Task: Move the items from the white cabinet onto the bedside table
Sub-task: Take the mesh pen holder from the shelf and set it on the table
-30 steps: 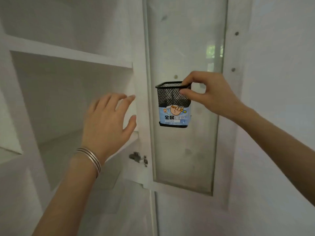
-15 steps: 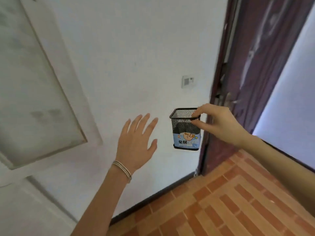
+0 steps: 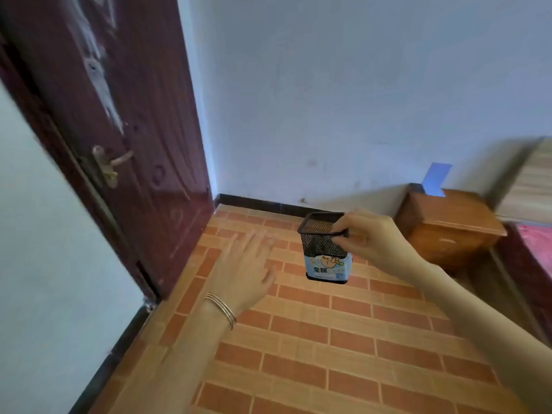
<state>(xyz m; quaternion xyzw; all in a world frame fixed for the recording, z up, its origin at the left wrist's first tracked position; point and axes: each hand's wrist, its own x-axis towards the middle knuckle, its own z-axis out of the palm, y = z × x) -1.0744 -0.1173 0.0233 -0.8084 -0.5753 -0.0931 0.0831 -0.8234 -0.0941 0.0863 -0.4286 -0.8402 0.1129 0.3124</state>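
Right hand: right hand (image 3: 373,243) pinches the near right rim of the pen holder, thumb and forefinger closed on the wire edge, remaining fingers curled behind; forearm enters from the lower right.
Pen holder: black mesh pen holder (image 3: 325,248), square, upright, held in the air above the floor; pale blue paper label wraps its lower half, with a cartoon fist and printed characters. Inside looks dark; contents cannot be told.
Left hand: left hand (image 3: 245,268) holds nothing, palm down, fingers straight and slightly spread, blurred by motion; it hangs over the floor just left of the pen holder, not touching it.
Bracelet: thin metal bangles (image 3: 221,309) circle the left wrist.
Bedside table: brown wooden bedside table (image 3: 448,225) stands against the wall at right, beyond the right hand and well apart from the pen holder; a blue sheet-like object (image 3: 436,179) leans on the wall at its back edge.
Bed: part of a bed edge (image 3: 534,243) with red cover shows at far right, beside the table.
Door: dark red door (image 3: 134,130) stands open at left, metal lever handle (image 3: 110,164) on it.
Floor: brick-pattern orange tile floor (image 3: 328,339) under both hands.
Wall: pale wall (image 3: 343,100) with a dark skirting at its foot.
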